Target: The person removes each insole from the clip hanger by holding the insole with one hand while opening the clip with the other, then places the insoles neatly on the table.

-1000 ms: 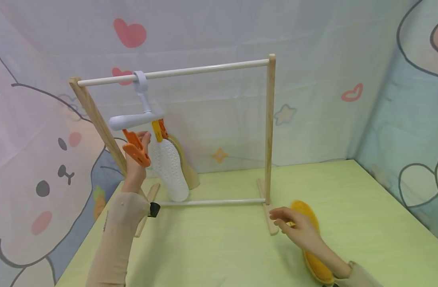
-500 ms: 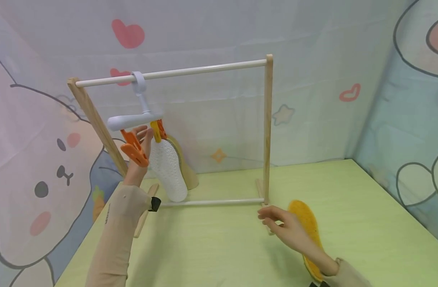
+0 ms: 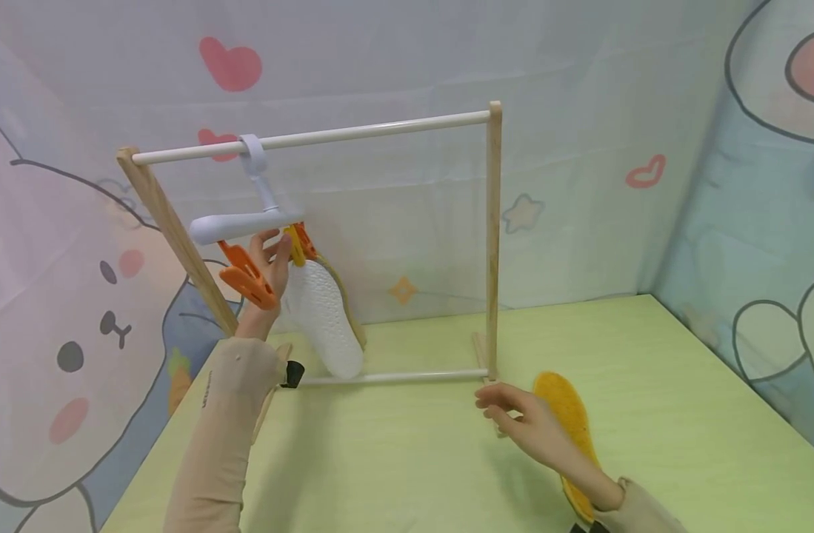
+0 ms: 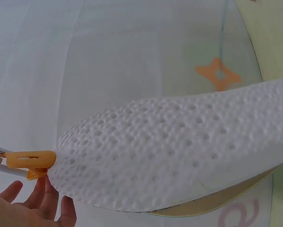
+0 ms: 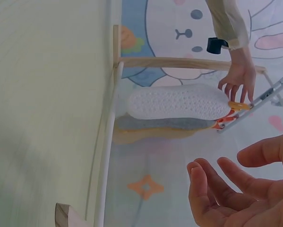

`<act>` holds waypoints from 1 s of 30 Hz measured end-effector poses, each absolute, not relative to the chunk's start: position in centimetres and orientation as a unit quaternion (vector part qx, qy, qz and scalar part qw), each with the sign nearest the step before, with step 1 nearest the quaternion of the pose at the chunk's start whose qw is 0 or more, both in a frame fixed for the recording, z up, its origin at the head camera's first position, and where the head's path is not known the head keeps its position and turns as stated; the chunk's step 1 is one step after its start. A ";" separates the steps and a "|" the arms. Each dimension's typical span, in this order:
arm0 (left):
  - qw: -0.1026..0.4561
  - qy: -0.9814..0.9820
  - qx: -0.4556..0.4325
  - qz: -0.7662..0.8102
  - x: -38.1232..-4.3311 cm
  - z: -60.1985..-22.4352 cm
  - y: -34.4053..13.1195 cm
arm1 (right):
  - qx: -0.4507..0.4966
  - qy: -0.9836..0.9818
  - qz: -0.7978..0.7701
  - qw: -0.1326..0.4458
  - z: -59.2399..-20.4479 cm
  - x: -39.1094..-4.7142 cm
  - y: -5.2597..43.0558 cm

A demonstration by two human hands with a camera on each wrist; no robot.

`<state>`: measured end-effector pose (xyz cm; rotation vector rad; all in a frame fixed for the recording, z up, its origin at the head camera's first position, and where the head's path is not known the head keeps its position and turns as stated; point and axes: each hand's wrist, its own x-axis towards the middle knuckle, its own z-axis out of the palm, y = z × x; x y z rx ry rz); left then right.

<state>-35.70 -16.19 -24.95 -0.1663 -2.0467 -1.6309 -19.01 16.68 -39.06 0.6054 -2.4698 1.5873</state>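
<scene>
Rear wall: pale cloth, creased, printed with hearts and a star. Left wall: cartoon animal, carrot. Right wall: bluish, outlined figures. Table: light green. Lighting: soft.

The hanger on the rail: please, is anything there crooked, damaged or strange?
I see no damage. Slightly odd: the near orange clip on the hanger holds nothing, while the yellow clip holds the white insole, which slants in the head view.
</scene>
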 end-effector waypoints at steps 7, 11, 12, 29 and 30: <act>0.251 -0.761 -0.040 -0.597 -34.6 -24.1 -15.4 | 0.193 -0.824 0.531 0.049 -38.9 -20.0 15.7; 0.233 -0.766 -0.027 -0.598 -34.7 -24.2 -15.3 | 0.203 -0.819 0.536 0.045 -38.7 -21.0 14.9; 0.228 -0.769 -0.027 -0.597 -34.7 -24.3 -15.2 | 0.207 -0.816 0.537 0.046 -38.7 -21.3 14.6; 0.193 -0.803 -0.033 -0.562 -34.5 -24.3 -15.4 | 0.284 -0.817 0.495 0.079 -35.7 -25.5 9.7; 0.193 -0.804 -0.032 -0.561 -34.5 -24.2 -15.4 | 0.285 -0.818 0.493 0.076 -35.5 -25.8 9.4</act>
